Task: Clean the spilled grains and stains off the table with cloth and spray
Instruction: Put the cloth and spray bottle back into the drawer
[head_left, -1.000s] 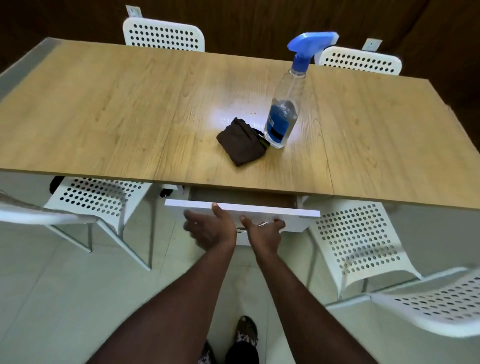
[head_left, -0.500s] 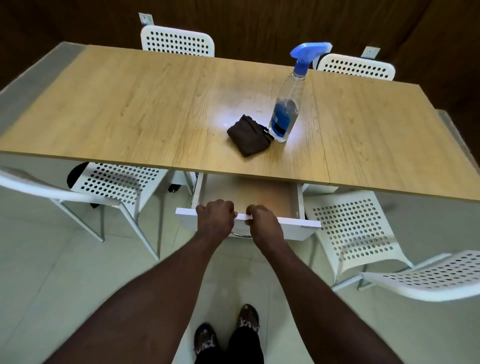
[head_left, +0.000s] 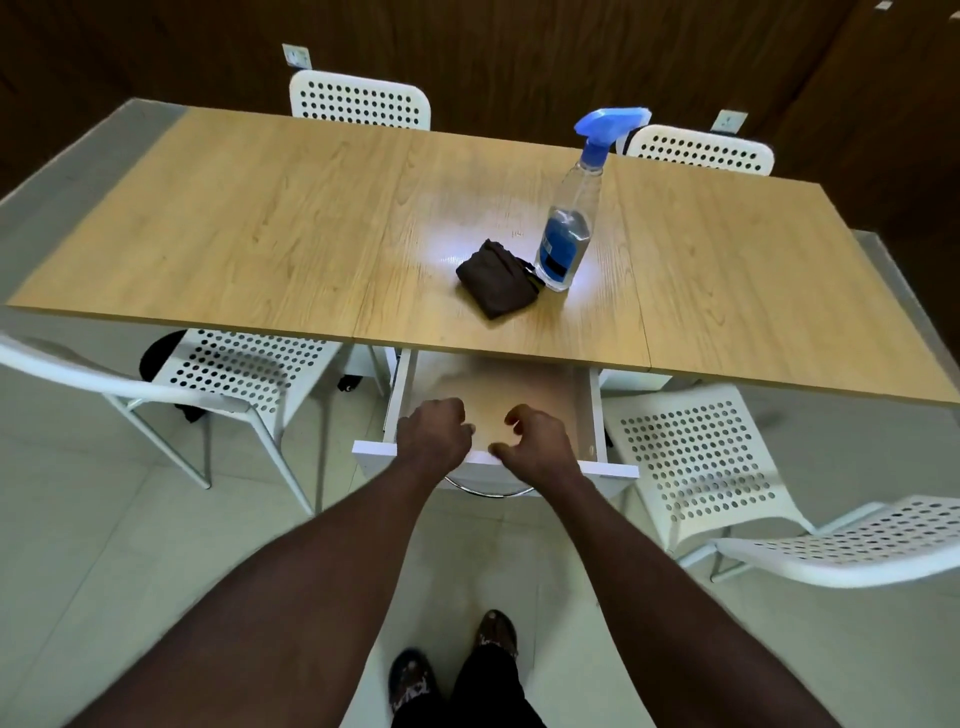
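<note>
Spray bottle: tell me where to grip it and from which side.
Grip the bottle round its slim upper body, just under the blue head, coming from the right with the right hand. It stands upright, and the cloth lies at its lower left, so the right side is free.

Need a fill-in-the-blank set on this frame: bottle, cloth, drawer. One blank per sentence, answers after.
1. The spray bottle has a ___ trigger head.
2. The dark cloth lies on the table, just to the ___ of the bottle's base.
3. Below the table edge, where the left hand and right hand are, the white drawer stands ___.
Missing words: blue; left; open.
</note>
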